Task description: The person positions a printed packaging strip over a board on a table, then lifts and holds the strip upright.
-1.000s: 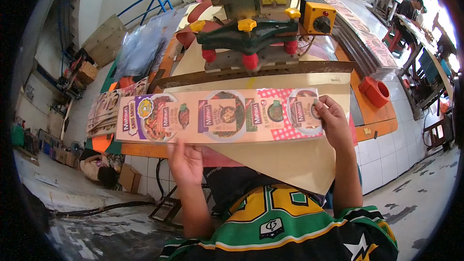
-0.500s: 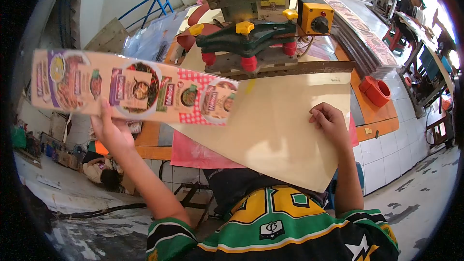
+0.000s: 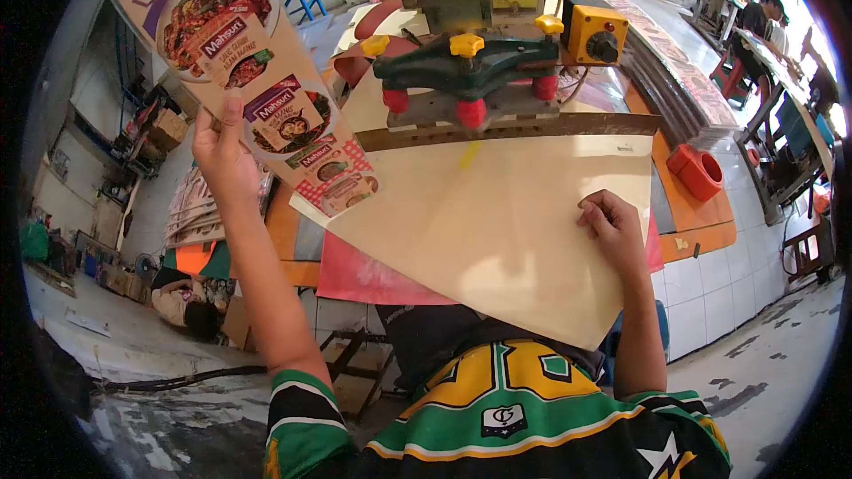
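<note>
In the head view, my left hand [image 3: 225, 158] grips a long printed cardboard strip [image 3: 232, 51] by its lower edge. The strip carries food pictures and "Mahsuri" labels, and it slants from the upper left down to the cream sheet's left corner. My right hand [image 3: 616, 229] has its fingers curled in, at the right side of the large cream sheet [image 3: 479, 222], with nothing visible in them. Behind the sheet stands a press head [image 3: 470, 80] with yellow knobs and red feet, above a metal bar [image 3: 506, 132].
A yellow control box [image 3: 593, 31] sits beside the press. On the orange table edge lies a roll of red tape [image 3: 694, 172]. Piles of printed sheets stand at left [image 3: 197, 213] and at right [image 3: 683, 71]. One person sits low at left; others work at far right.
My left hand has raised the printed strip and tilted it from nearly level to steeply slanted, its left end going up. The right hand stays in about the same place.
</note>
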{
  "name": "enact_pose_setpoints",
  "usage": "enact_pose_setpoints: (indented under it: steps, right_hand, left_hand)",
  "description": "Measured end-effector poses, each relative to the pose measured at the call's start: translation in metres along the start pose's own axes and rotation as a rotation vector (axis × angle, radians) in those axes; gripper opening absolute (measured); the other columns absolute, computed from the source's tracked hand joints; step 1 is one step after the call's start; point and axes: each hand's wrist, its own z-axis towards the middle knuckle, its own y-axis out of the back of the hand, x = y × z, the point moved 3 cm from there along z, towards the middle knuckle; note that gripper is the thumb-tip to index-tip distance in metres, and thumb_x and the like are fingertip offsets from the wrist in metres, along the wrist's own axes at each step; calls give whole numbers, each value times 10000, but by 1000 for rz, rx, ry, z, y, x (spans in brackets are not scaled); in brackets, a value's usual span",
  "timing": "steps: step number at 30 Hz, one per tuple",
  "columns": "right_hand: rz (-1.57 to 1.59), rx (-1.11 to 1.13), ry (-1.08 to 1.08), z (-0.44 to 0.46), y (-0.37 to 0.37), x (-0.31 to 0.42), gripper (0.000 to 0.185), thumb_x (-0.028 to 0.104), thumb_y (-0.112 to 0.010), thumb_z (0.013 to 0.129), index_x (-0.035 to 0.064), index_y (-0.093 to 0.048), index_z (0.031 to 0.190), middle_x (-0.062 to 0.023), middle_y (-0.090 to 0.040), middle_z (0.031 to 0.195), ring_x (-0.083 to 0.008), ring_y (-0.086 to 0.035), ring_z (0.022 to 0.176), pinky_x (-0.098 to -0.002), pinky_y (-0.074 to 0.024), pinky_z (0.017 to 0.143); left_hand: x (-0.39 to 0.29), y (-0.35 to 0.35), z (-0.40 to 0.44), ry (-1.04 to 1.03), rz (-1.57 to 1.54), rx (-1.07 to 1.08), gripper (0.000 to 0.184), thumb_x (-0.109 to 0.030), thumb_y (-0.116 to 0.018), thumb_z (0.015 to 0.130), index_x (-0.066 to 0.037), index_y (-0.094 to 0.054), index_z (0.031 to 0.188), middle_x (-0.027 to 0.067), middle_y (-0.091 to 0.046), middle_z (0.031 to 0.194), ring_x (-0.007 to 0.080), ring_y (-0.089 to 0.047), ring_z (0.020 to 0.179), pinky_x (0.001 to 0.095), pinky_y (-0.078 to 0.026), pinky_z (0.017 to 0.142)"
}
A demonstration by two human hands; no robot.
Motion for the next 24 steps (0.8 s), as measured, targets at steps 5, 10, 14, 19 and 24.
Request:
enact_pose_setpoints:
  steps: [5, 10, 14, 19, 24]
  right_hand:
    - [8, 15, -5, 3, -2, -8, 172, 147, -599, 957, -13, -661, 965, -38, -658, 731, -90, -578, 643, -247, -466, 602]
    - [19, -1, 16, 4, -3, -11, 159, 126, -578, 960, -8, -663, 975, -33, -653, 735, -86, -569, 645, -249, -458, 597]
    - [13, 2, 19, 2, 0, -8, 159, 119, -567, 966, -9, -662, 962, -29, -647, 729, -80, -558, 636, -241, -449, 589]
    - [11, 0, 36, 1, 2, -6, 158, 117, -570, 961, -12, -660, 947, -26, -639, 722, -79, -545, 621, -239, -440, 578]
    - [-17, 10, 14, 1, -1, -4, 159, 125, -581, 961, -13, -657, 941, -27, -637, 718, -80, -545, 616, -241, -442, 577]
  left_hand:
    - [9, 13, -16, 78, 52, -105, 328, -174, -724, 933, 19, -614, 1175, 81, -672, 1129, 150, -643, 969, 302, -526, 857]
    - [45, 40, -52, 261, 131, -133, 344, -174, -747, 913, 18, -626, 1171, 67, -682, 1101, 151, -647, 943, 305, -528, 842]
    - [75, 48, -93, 381, 108, -77, 347, -163, -761, 900, 13, -640, 1174, 52, -693, 1057, 130, -642, 930, 275, -514, 823]
    - [131, 74, -138, 455, 164, -30, 314, -140, -740, 914, 10, -646, 1173, 41, -699, 1020, 104, -634, 905, 251, -503, 801]
    - [108, 37, -149, 424, 96, -51, 277, -140, -737, 916, -5, -660, 1145, 9, -695, 985, 63, -607, 797, 223, -480, 730]
